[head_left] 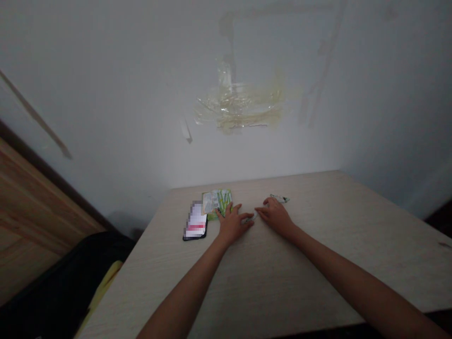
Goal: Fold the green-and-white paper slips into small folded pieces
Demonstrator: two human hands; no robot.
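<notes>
My left hand [233, 225] pinches a small pale, clear-looking piece [254, 215] between thumb and index finger. Its other fingers are spread, with their tips over the lower right edge of a green and white printed packet [216, 200]. From the other side, my right hand [276, 218] has its thumb and index fingertips pressed together at the same piece, which is too small to name. Just beyond the right knuckles lies a narrow green and white wrapper [281, 198], partly hidden by that hand.
A phone [195, 228] with its lit screen blurred out lies left of the packet, touching or under its edge. The pale wooden table [282, 292] meets a wall [141, 94] patched with tape [243, 106]. Black and yellow cloth [102, 287] sits beyond the table's left edge.
</notes>
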